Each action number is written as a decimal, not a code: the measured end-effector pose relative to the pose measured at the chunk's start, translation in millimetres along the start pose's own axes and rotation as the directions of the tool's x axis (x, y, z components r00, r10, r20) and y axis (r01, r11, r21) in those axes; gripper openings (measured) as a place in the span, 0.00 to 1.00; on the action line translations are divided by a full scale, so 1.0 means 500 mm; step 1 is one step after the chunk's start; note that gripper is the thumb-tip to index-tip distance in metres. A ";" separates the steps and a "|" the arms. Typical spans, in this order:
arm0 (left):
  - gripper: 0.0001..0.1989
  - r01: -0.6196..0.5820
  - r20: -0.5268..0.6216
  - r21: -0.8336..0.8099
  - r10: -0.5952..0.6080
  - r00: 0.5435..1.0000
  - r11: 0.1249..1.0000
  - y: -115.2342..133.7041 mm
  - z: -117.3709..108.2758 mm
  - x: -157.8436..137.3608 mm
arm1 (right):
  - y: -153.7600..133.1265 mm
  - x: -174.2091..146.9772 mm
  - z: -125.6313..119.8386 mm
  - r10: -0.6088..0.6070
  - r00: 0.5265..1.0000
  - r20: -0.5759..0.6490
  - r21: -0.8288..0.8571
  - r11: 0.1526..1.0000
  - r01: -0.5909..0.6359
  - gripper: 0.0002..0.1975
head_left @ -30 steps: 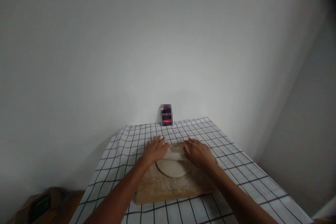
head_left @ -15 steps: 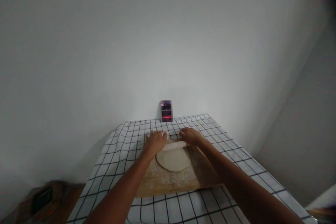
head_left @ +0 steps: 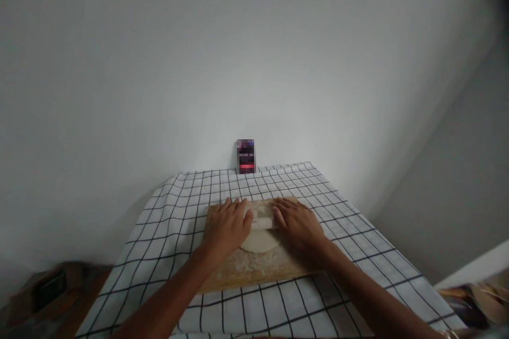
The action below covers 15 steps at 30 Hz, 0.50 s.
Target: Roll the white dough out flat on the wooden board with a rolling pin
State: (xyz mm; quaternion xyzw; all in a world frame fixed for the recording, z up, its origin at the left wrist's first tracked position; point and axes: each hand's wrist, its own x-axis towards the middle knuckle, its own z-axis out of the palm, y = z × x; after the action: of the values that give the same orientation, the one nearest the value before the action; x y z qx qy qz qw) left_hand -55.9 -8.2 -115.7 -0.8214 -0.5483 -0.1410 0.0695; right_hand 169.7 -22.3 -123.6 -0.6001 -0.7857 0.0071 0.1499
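Note:
A pale rolling pin (head_left: 263,223) lies crosswise over a round, flattened sheet of dough (head_left: 260,242). Both rest on a floured wooden board (head_left: 254,270). My left hand (head_left: 229,225) lies on the left end of the pin, its fingers stretched forward and spread. On the right end lies my right hand (head_left: 299,222), palm down, fingers extended and thumb pointing inward. The two hands hide the pin's ends. Part of the dough's far side shows beyond the pin.
A black-and-white checked cloth (head_left: 167,233) covers the table under the board. An upright dark, pixelated object (head_left: 246,157) leans at the wall (head_left: 254,63). A brown box-like thing (head_left: 50,291) sits low on the left. Blurred items (head_left: 473,304) are at the lower right.
My hands have drawn back toward me with the rolling pin, from the dough's far edge to over it. My right hand's fingers have straightened. The camera view has shifted slightly.

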 end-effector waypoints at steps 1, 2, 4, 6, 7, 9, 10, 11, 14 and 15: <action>0.23 0.021 0.033 0.010 -0.021 0.999 1.000 -0.003 -0.002 0.014 | 0.002 0.018 -0.001 0.002 1.000 0.014 -0.006 1.000 -0.002 0.27; 0.22 0.037 0.071 0.018 -0.038 0.997 0.999 -0.007 -0.004 0.030 | 0.004 0.036 -0.002 0.006 1.000 0.029 -0.010 1.000 -0.006 0.27; 0.20 0.051 0.135 0.032 -0.055 0.989 0.998 -0.015 -0.009 0.062 | 0.009 0.074 -0.006 0.027 0.997 0.072 -0.012 1.000 -0.026 0.27; 0.19 0.049 0.164 0.049 -0.056 0.985 0.998 -0.023 -0.010 0.092 | 0.013 0.107 -0.009 0.057 0.991 0.121 -0.009 0.998 -0.057 0.28; 0.18 0.047 0.169 0.056 -0.056 0.984 0.997 -0.027 -0.010 0.105 | 0.015 0.123 -0.011 0.072 0.988 0.139 -0.010 0.997 -0.071 0.29; 0.18 0.049 0.174 0.072 -0.061 0.983 0.996 -0.035 -0.006 0.128 | 0.020 0.153 -0.010 0.095 0.983 0.157 -0.009 0.995 -0.095 0.29; 0.18 0.053 0.175 0.081 -0.067 0.982 0.995 -0.039 -0.004 0.139 | 0.022 0.167 -0.008 0.103 0.982 0.158 -0.008 0.995 -0.103 0.28; 0.19 0.061 0.174 0.090 -0.076 0.982 0.994 -0.042 -0.001 0.149 | 0.025 0.181 -0.004 0.113 0.981 0.158 -0.009 0.994 -0.113 0.28; 0.22 0.103 0.168 0.106 -0.120 0.979 0.989 -0.051 0.007 0.178 | 0.034 0.221 0.010 0.147 0.978 0.151 -0.017 0.989 -0.146 0.27; 0.23 0.123 0.171 0.105 -0.140 0.975 0.987 -0.053 0.009 0.187 | 0.037 0.233 0.015 0.154 0.977 0.147 -0.021 0.988 -0.152 0.26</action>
State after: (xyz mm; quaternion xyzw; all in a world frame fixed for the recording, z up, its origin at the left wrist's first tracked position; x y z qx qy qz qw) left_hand -46.2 85.6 -92.4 -0.7885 -0.6114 -0.0457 0.0493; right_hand 157.9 94.4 -108.1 -0.6573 -0.7462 0.0596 0.0872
